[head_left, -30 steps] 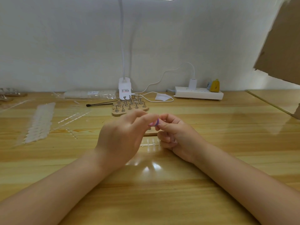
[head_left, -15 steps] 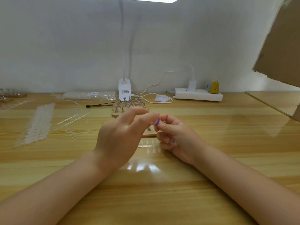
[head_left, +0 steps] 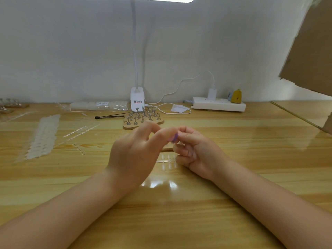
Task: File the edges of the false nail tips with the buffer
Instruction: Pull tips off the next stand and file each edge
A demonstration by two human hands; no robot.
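My two hands meet fingertip to fingertip above the middle of the wooden table point(head_left: 233, 159). My right hand point(head_left: 195, 153) has its fingers curled and pinches a small purple buffer point(head_left: 174, 137), of which only one end shows. My left hand point(head_left: 133, 155) reaches in from the left, thumb and forefinger closed against the buffer on a false nail tip that the fingers hide. A clear strip of nail tips point(head_left: 166, 159) lies on the table just under the hands.
A wooden stand with several metal nail holders point(head_left: 143, 119) sits behind the hands, with a lamp base point(head_left: 137, 101) and a black-tipped stick point(head_left: 109, 116) near it. Rows of nail tips point(head_left: 44, 137) lie at left. A power strip point(head_left: 219, 105) is back right, cardboard point(head_left: 309, 51) upper right.
Both hands have stayed together in the same spot, with only small shifts of the left fingers against the buffer. The view has tipped slightly.
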